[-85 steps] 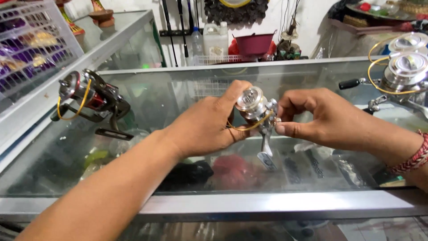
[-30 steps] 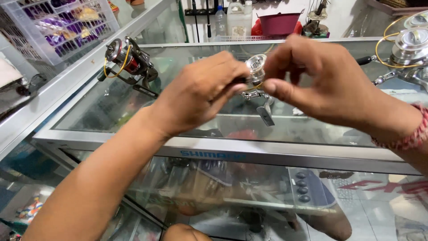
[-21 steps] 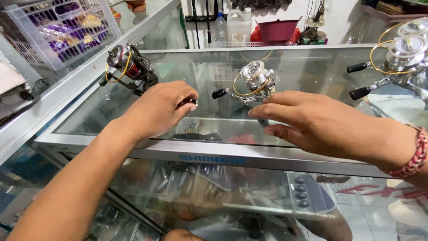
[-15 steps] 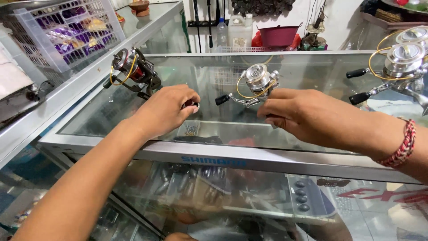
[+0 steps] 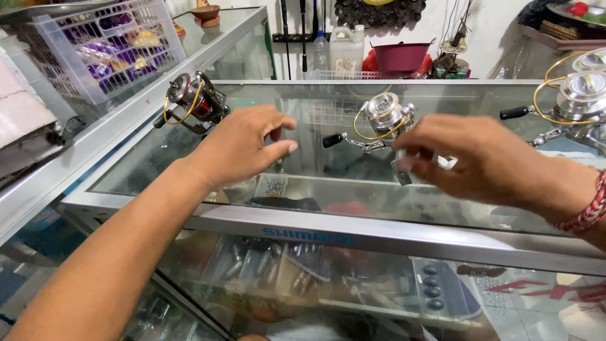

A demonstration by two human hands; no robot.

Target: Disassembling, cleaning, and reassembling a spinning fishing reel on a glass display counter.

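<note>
The silver spinning reel point(image 5: 385, 119) stood on the glass counter point(image 5: 315, 136) on its own foot, handle out to the left, so neither hand needed to hold it. The left hand point(image 5: 243, 146) hovered palm down, fingers loosely curled and empty; the right hand point(image 5: 486, 161) hung just beside the reel's foot, fingers spread, gripping nothing

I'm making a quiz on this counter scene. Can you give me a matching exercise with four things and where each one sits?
Things:
1. silver reel
2. red reel
3. plastic basket
4. maroon bowl

Places:
A. on the side counter, far left
B. against the back wall
C. on the glass top, beside the right hand
D. on the glass top, beyond the left hand

Pairs: 1-C, 2-D, 3-A, 4-B
</note>
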